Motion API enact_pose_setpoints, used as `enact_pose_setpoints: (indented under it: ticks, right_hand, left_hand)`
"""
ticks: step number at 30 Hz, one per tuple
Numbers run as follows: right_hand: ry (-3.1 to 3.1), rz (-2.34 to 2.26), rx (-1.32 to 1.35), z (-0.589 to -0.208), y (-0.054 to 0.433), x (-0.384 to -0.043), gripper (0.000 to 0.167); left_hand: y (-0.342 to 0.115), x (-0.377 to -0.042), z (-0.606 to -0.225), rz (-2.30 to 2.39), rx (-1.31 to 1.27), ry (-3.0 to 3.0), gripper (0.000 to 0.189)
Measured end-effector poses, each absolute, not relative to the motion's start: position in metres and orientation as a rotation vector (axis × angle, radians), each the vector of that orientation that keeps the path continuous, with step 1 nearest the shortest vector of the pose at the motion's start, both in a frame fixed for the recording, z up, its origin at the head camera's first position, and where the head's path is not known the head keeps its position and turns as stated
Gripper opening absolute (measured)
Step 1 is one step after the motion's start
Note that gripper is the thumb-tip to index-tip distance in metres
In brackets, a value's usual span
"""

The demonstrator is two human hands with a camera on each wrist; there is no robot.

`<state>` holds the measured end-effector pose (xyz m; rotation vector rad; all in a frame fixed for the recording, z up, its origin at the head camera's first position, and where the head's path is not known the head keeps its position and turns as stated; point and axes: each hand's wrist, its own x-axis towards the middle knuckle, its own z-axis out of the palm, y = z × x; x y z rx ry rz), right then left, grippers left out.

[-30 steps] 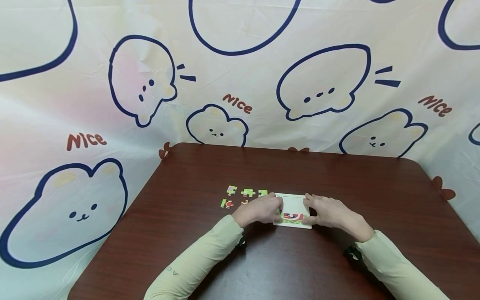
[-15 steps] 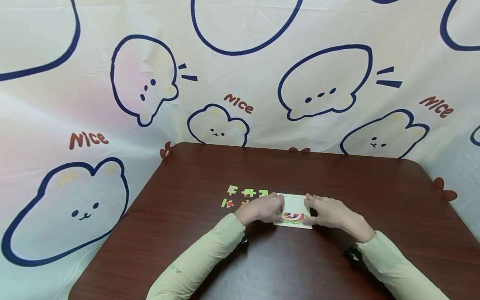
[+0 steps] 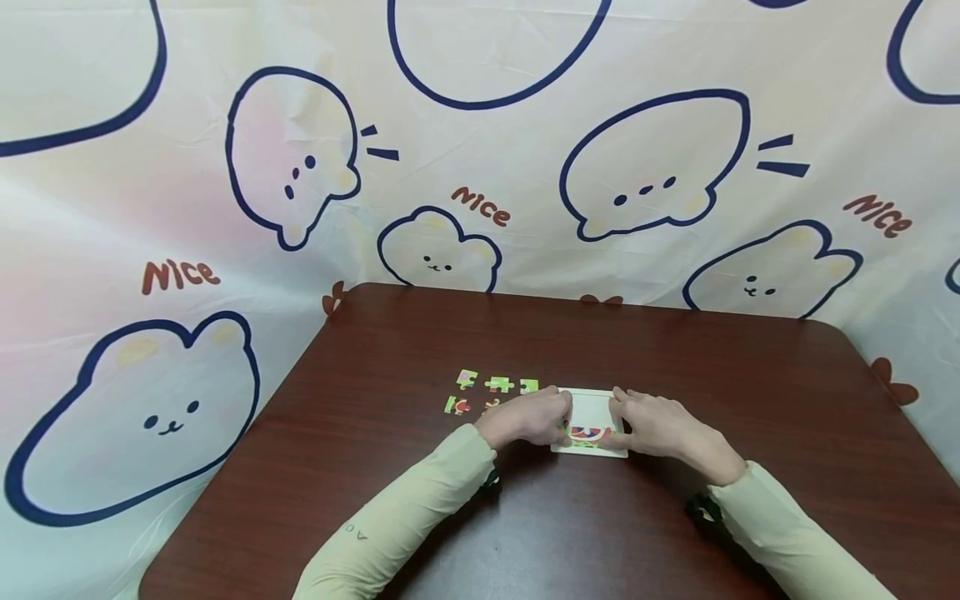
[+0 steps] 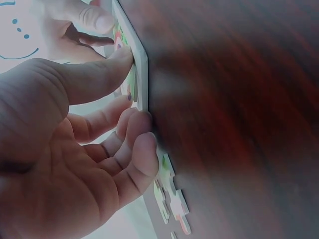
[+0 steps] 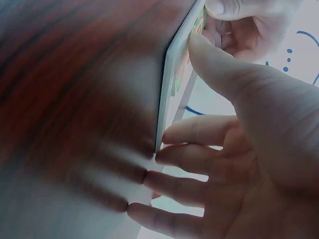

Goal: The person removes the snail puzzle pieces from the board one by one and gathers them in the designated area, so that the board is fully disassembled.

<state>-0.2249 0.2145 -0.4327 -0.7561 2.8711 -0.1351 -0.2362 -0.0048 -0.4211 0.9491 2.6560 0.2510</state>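
A white puzzle frame lies flat on the table, with a strip of joined puzzle pieces, red, white and green, along its near side. My left hand holds the frame's left side: the thumb lies over the pieces, and the other fingers bend against the edge in the left wrist view. At the right side my right hand does likewise, thumb on the pieces and fingertips along the rim and tabletop. The thumbs and fingers hide both ends of the strip.
Several loose green puzzle pieces lie left of the frame in two rows, some partly behind my left hand. Under everything is a dark brown wooden table. A white cloth with bear drawings hangs behind it.
The head view has shifted slightly, so everything sits a little further right. Both hands keep their places at the frame, and the loose pieces lie as before.
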Motion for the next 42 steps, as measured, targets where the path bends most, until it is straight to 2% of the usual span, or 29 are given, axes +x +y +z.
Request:
enact_pose_setpoints:
  ticks: [21,33,42]
  right_hand:
    - [2.866,-0.079,-0.686,-0.431,0.206,-0.223,0.041]
    - [2.876,-0.126,-0.638,-0.435,0.204,-0.220,0.040]
    - [2.899,-0.129,-0.652,-0.436,0.207,-0.221,0.043]
  left_hand:
    - [-0.003,-0.235,-0.423,0.338,1.043,2.669,0.031]
    - [-0.008,-0.228,-0.422,0.300,1.156,2.653,0.016]
    - [-0.023,-0.230,-0.409,0.316,1.182,2.689,0.018]
